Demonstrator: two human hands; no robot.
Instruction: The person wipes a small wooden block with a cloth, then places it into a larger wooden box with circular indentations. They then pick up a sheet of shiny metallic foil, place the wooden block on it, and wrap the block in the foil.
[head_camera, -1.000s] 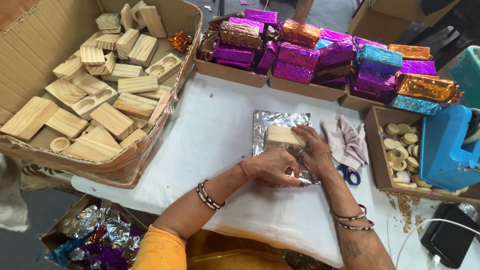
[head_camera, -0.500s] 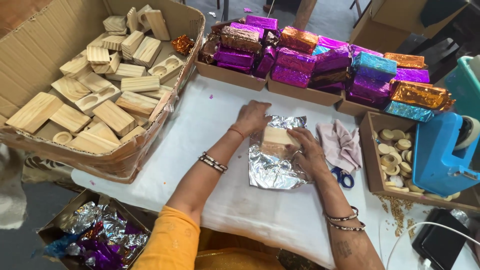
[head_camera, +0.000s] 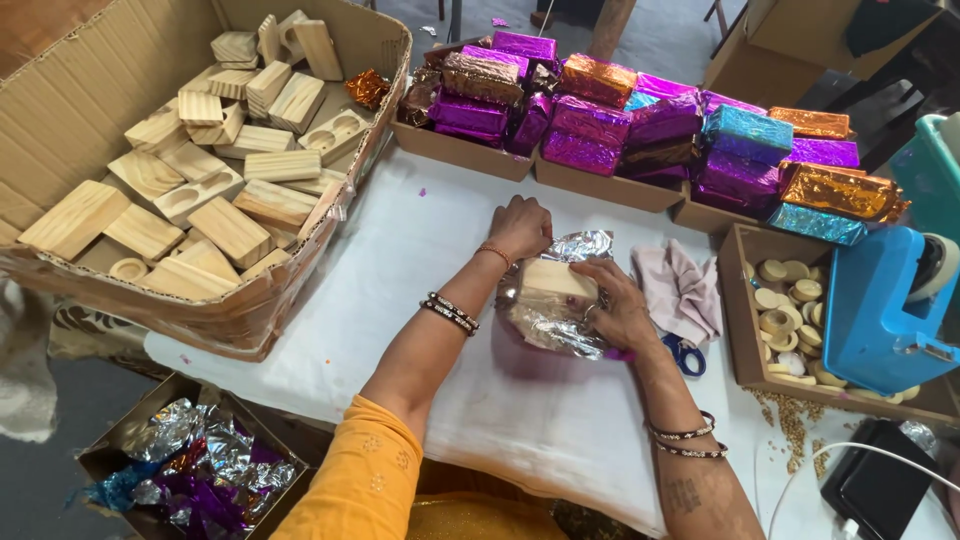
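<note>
- My left hand (head_camera: 520, 226) presses the silver foil sheet (head_camera: 560, 320) on the white table (head_camera: 400, 260).
- My right hand (head_camera: 618, 305) grips 1 wooden block (head_camera: 556, 281) on the foil.
- Scissors (head_camera: 686, 354) lie beside it.

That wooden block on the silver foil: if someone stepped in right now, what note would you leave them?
Left hand: flat on the far edge of the silver foil, folding it toward the block.
Right hand: holding the wooden block down on the foil.
Done: block set on the sheet, one edge lifted.
Left: the block's top is bare, so most of the wrapping.
Bare blocks sit in the big carton; wrapped ones at the table's far edge.
</note>
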